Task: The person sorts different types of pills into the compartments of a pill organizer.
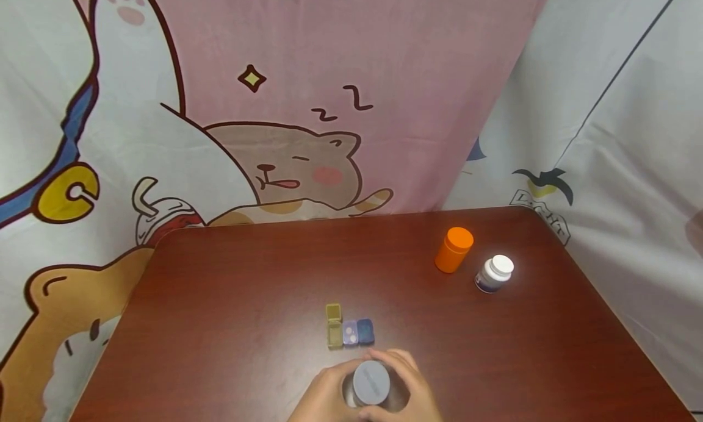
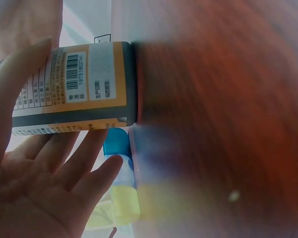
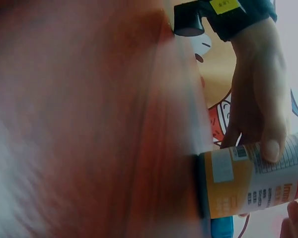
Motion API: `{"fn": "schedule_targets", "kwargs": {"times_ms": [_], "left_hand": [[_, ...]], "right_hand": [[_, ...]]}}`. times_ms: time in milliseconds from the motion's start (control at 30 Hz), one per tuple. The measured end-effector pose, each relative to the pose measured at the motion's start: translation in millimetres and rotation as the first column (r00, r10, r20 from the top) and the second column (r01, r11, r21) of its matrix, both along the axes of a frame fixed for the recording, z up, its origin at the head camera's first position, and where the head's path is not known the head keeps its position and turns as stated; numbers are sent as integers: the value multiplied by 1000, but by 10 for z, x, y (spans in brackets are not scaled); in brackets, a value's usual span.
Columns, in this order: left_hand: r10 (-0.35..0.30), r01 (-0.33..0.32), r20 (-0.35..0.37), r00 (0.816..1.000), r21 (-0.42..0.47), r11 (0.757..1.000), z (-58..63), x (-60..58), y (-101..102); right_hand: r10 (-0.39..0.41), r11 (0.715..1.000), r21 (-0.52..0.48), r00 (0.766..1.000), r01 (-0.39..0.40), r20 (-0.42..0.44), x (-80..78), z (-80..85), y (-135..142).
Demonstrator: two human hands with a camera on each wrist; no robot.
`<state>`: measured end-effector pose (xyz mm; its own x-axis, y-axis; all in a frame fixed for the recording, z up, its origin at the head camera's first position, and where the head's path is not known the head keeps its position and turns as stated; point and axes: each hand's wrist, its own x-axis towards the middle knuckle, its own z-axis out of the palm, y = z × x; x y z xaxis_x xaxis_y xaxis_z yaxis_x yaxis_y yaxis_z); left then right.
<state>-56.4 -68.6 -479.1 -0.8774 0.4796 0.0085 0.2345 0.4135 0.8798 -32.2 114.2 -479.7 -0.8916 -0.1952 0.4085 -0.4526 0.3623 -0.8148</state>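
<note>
Both hands are around a supplement bottle (image 2: 74,89) with a grey cap (image 1: 371,383) at the front middle of the table. Its orange, white and grey label carries a barcode; the base is right at the tabletop, upright in the head view. My left hand (image 1: 328,393) grips the body, with thumb across the label in the left wrist view. On the other side, my right hand (image 1: 409,385) curls its thumb and fingers around the cap end; its fingertips (image 3: 295,218) show near the top. Just beyond is a small three-part pill box (image 1: 350,333), its yellow-green lid raised.
An orange bottle (image 1: 454,250) and a white bottle (image 1: 495,274) stand at the back right of the brown table (image 1: 247,288). Behind it hangs a pink cloth (image 1: 384,44) with cartoon animals.
</note>
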Motion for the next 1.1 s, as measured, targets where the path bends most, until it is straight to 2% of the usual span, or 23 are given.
{"fn": "schedule_targets", "kwargs": {"times_ms": [167,267,400,467,633,800,867,967,1100], "left_hand": [[5,-5,-17,1000,-4,1000,-3,4,10],[0,0,-22,1000,-5,1000,-6,8,17],[-8,8,-2,1000,-8,1000,-2,5,24],[-6,6,18,1000,-9,1000,1,3,25],[6,-6,17,1000,-7,1000,-10,7,16],[-5,5,-26,1000,12,1000,-23,8,18],[-4,5,-34,999,12,1000,-22,7,18],[-2,2,-14,1000,14,1000,-13,8,8],[-5,5,7,1000,9,1000,-6,6,-7]], "right_hand": [[-68,998,8,997,68,-43,43,-26,-24],[-114,993,-2,993,114,-40,78,-36,-46],[-182,983,-13,982,181,-48,125,-55,-70],[-200,980,-18,976,199,-86,130,-78,-77],[-208,978,-41,964,204,-169,117,-132,-100],[-209,978,-27,963,207,-169,106,-121,-130],[-197,980,4,969,200,-146,96,-105,-124],[-132,989,51,985,138,-110,45,-71,-80],[20,997,69,999,-18,-25,-51,-14,21]]}}
